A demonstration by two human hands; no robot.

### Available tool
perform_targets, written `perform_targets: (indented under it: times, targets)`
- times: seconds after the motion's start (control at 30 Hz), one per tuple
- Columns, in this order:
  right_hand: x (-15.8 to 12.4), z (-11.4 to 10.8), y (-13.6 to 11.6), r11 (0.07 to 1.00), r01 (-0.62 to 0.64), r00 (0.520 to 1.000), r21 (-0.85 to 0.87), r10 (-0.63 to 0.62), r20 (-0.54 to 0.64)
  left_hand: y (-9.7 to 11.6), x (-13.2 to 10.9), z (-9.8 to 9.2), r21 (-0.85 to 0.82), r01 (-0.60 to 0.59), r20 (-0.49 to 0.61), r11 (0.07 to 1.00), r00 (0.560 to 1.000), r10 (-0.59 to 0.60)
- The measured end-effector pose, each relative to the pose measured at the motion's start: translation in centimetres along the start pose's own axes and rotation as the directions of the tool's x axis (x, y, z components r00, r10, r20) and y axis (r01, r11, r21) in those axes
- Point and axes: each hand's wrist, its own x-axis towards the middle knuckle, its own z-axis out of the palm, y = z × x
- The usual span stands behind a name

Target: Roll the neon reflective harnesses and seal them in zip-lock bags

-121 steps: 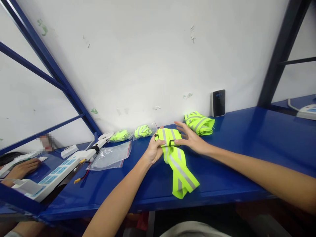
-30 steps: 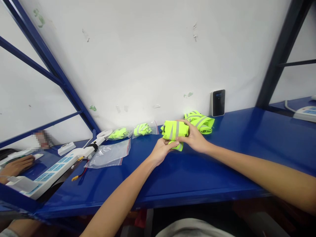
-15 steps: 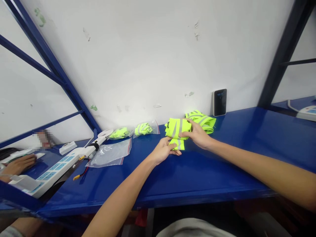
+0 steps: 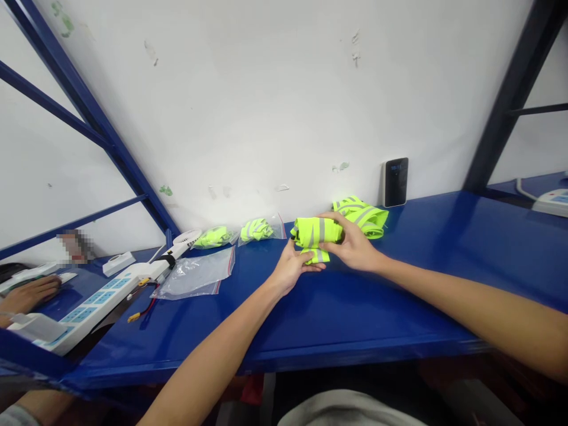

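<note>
Between my hands is a folded neon-yellow reflective vest (image 4: 308, 232) with grey stripes, rolled into a thick bundle above the blue table. My left hand (image 4: 290, 267) pinches its lower flap, thumb on top and fingers beneath. Wrapped round the bundle's right side is my right hand (image 4: 352, 241), its thumb at the front and its fingers behind, partly hidden. Just beyond the right hand lies a loose heap of the same neon-yellow material (image 4: 366, 218).
Two clear bags with neon-yellow bundles (image 4: 257, 229) lie by the wall, near a flat clear zip bag (image 4: 195, 273). A white power strip (image 4: 95, 307), small fan (image 4: 187, 238) and wires stand left. A black-screened device (image 4: 395, 182) leans on the wall. Another person's hand (image 4: 33, 294) rests far left.
The bundle has been rolled tighter and its lower flap shows less. My left hand has moved up slightly against it, and the right hand has closed further round its side.
</note>
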Motion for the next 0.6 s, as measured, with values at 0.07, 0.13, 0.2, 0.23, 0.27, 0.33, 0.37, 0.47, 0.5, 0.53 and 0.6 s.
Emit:
perform_targets:
  times: [0.07,0.13,0.2,0.23,0.27,0.33,0.37,0.47,0.5,0.53,0.6]
  targets:
    - [-0.3,-0.1,0.2,0.998,0.032,0.998,-0.053,-0.029,0.054,-0.5,0.0,0.2,-0.033,-0.014,-0.029,0.999,0.999,0.013]
    - [-0.4,-0.2,0.4,0.995,0.062,0.991,-0.077,-0.052,0.124,-0.9,0.1,0.2,-0.061,-0.02,-0.044,0.998,0.999,0.017]
    - [-0.5,-0.5,0.5,0.994,0.083,0.979,-0.072,-0.068,0.191,-1.2,0.1,0.1,-0.08,-0.02,-0.044,0.997,0.999,0.017]
    - [-0.5,-0.7,0.4,0.994,0.087,0.974,-0.067,-0.071,0.215,-1.2,0.1,0.1,-0.092,-0.021,-0.045,0.996,0.999,0.017]
    - [-0.5,-0.9,0.3,0.994,0.088,0.97,-0.065,-0.071,0.235,-1.3,0.1,0.0,-0.106,-0.021,-0.047,0.994,0.999,0.016]
    - [-0.5,-1.1,0.0,0.994,0.087,0.961,-0.067,-0.066,0.269,-1.2,0.1,-0.1,-0.141,-0.024,-0.06,0.99,0.998,0.016]
    - [-0.6,-1.1,-0.2,0.994,0.089,0.955,-0.066,-0.066,0.291,-1.2,0.1,-0.2,-0.159,-0.028,-0.071,0.987,0.997,0.017]
    - [-0.8,-0.8,-0.5,0.989,0.138,0.926,-0.051,-0.111,0.362,-1.2,0.2,-0.2,-0.208,-0.036,-0.103,0.978,0.995,0.014]
    - [-0.9,-0.6,-0.4,0.985,0.165,0.92,-0.053,-0.134,0.368,-1.2,0.2,-0.2,-0.222,-0.037,-0.113,0.974,0.994,0.013]
    - [-0.9,-0.4,-0.2,0.979,0.193,0.918,-0.064,-0.158,0.364,-1.2,0.2,-0.2,-0.235,-0.038,-0.12,0.971,0.993,0.01]
    - [-1.0,0.0,0.4,0.965,0.24,0.925,-0.108,-0.193,0.327,-1.1,0.2,-0.3,-0.264,-0.031,-0.112,0.964,0.994,0.002]
